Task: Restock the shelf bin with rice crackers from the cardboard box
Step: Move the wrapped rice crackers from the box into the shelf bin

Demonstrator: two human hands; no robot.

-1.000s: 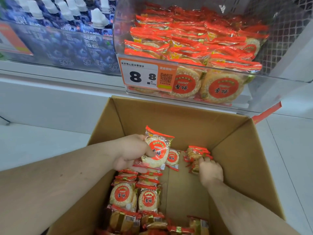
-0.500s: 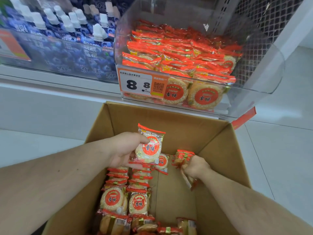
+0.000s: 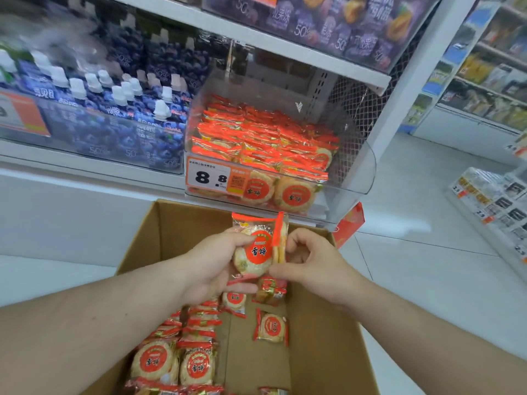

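An open cardboard box point(image 3: 322, 352) stands on the floor below a clear shelf bin point(image 3: 356, 166) filled with red-and-orange rice cracker packs point(image 3: 265, 138). Above the box, my left hand point(image 3: 211, 266) grips a rice cracker pack point(image 3: 256, 252) with a red round label. My right hand point(image 3: 313, 258) pinches a second pack point(image 3: 279, 240), held edge-on right against the first. Rows of packs point(image 3: 176, 357) lie in the box's left side, and loose ones point(image 3: 272, 327) lie in its middle.
A price tag point(image 3: 216, 176) reading 8.8 hangs on the bin front. Blue drink pouches point(image 3: 114, 109) fill the bin to the left. Another shelf point(image 3: 285, 44) sits close above the bin. White tiled floor point(image 3: 427, 238) and further shelving point(image 3: 490, 212) lie to the right.
Both hands rose out of the box and came together above it, each with a pack. The view tilted up, showing more of the shelves.
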